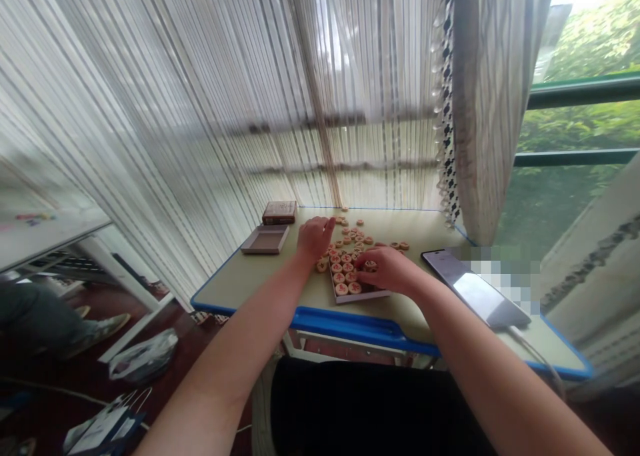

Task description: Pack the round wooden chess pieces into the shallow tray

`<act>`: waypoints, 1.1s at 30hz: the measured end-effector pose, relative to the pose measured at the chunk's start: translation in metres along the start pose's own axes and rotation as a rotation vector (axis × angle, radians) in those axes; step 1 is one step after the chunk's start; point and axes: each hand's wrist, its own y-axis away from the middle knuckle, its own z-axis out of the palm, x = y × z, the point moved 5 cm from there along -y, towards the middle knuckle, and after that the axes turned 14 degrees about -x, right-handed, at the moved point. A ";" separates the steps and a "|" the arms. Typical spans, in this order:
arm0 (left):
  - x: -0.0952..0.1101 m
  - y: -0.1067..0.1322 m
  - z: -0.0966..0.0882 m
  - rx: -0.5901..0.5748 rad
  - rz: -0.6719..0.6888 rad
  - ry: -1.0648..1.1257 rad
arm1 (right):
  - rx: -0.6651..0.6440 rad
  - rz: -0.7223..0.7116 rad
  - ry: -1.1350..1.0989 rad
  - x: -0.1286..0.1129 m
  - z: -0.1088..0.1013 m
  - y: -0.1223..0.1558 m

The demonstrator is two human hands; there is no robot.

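Observation:
Round wooden xiangqi pieces with red characters [347, 267] sit in rows on the left side of a shallow box tray [363, 299]. Over the tray's right side is my right hand [393, 268], its fingers and thumb closed round one xiangqi piece [370, 266]. My left hand [315, 237] hovers by the tray's far left corner, above loose pieces. Its fingers curl downward, and whatever they hold is hidden. More loose xiangqi pieces [367, 240] lie scattered beyond the tray, towards the curtain.
An open box lid [265, 240] and a brown box [279, 212] stand at the table's far left. A phone [475, 288] with a white cable lies at the right. The table [225, 279] has a blue edge. A string curtain [200, 109] hangs behind.

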 end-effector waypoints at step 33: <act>-0.004 -0.004 0.014 -0.121 -0.065 -0.039 | 0.000 0.064 0.173 0.019 0.012 -0.015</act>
